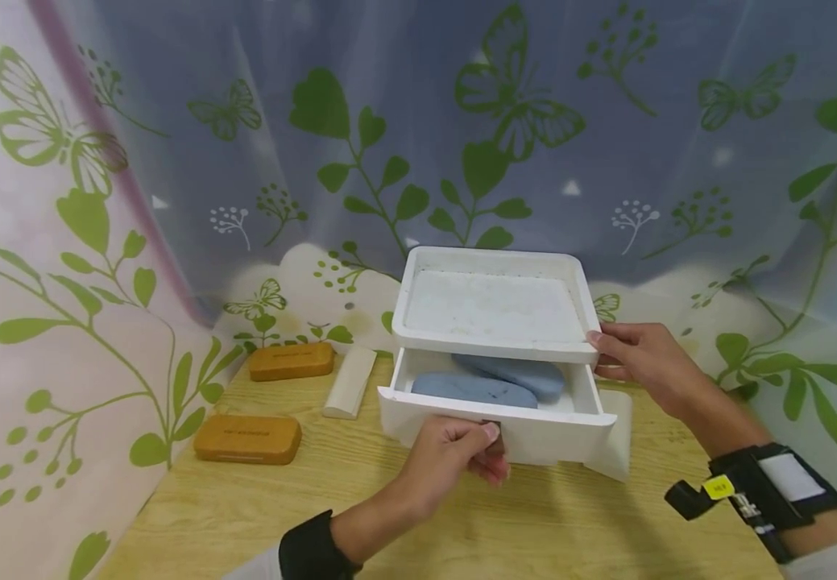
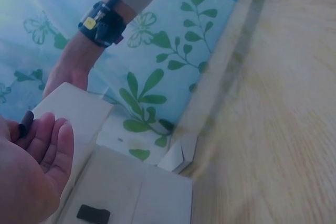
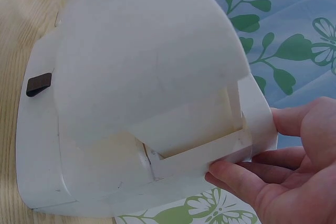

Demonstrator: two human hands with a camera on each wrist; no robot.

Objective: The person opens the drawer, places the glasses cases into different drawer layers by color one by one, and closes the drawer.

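A small white drawer cabinet (image 1: 491,348) with a shallow tray-like top stands against the cloth backdrop. Its upper drawer (image 1: 534,439) is pulled out, showing two blue-grey oblong cases (image 1: 472,390) inside, one partly over the other. My left hand (image 1: 443,455) pinches the dark pull tab (image 1: 494,436) at the drawer's front between thumb and curled fingers. At the cabinet's right side, my right hand (image 1: 639,358) grips the edge, thumb on the top rim. In the right wrist view, its fingertips (image 3: 226,171) press the cabinet's side. Another dark tab (image 2: 93,214) shows in the left wrist view.
Two mustard-brown cases (image 1: 291,361) lie on the wooden table (image 1: 302,515) at the left. A cream oblong piece (image 1: 350,382) lies between them and the cabinet. Another cream piece (image 1: 615,435) shows at the cabinet's right. The leaf-patterned cloth (image 1: 389,161) closes off the back and sides.
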